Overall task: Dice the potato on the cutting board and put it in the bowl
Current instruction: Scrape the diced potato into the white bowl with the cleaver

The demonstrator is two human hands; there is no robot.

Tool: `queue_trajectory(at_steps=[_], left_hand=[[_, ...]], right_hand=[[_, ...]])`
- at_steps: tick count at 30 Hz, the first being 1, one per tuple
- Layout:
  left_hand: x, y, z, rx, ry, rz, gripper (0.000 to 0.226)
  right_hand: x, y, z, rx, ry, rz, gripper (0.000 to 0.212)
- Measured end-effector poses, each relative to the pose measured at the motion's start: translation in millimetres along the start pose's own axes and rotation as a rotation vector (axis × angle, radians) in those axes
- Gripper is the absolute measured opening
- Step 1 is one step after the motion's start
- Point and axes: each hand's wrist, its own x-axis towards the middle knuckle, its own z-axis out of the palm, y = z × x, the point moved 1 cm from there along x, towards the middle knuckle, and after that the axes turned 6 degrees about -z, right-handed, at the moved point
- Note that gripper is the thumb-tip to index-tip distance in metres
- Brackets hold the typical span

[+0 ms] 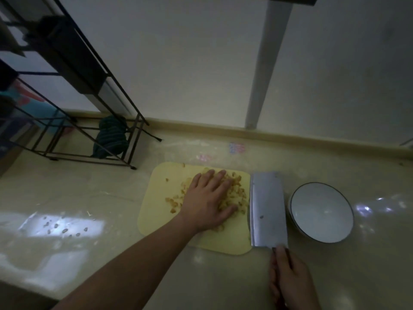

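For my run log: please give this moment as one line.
left hand: flat on potato | right hand: holds cleaver | bowl: empty

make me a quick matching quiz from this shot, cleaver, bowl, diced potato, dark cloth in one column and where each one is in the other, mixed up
Things:
1. cleaver
2. bowl
3. diced potato
4. dark cloth

Places:
A. inside the black wire rack, at its bottom
B. on the yellow cutting board, under the left hand
C. farthest right on the counter, nothing in it
D. between board and bowl, handle held by the right hand

Pairs: 1-D, 2-C, 3-B, 4-A
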Motion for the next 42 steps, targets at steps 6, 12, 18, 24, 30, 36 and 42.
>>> queue_trajectory(at_steps=[6, 12, 18, 24, 30, 36, 42], left_hand=[[-2.7, -2.4, 4.7, -0.022, 0.027, -0.036, 0.07], [-2.5, -1.7, 4.7, -0.015, 0.006, -0.056, 0.071], [-3.8, -2.1, 5.6, 0.004, -0.028, -0.055, 0.071], [-4.0, -2.0, 4.7, -0.011, -0.012, -0.049, 0.071], [-4.0, 0.5, 2.2, -0.028, -0.025, -0.056, 0.07], [-4.1, 2.3, 5.8, -0.061, 0.016, 0.0, 0.064], [-3.7, 8.7, 8.5, -0.028, 0.028, 0.001, 0.064]], right_hand=[[3.9, 2.4, -0.9, 0.044, -0.051, 0.02, 0.057], [0.6, -0.3, -1.4, 0.069, -0.009, -0.023, 0.053], [0.3, 3.2, -2.1, 0.035, -0.012, -0.041, 0.056], [2.3, 8.1, -0.1, 0.075, -0.048, -0.014, 0.05], [3.7, 16.0, 1.3, 0.09, -0.083, -0.002, 0.054], [5.3, 22.0, 6.6, 0.024, -0.138, -0.037, 0.051], [6.5, 16.6, 16.1, 0.065, -0.169, -0.041, 0.049]])
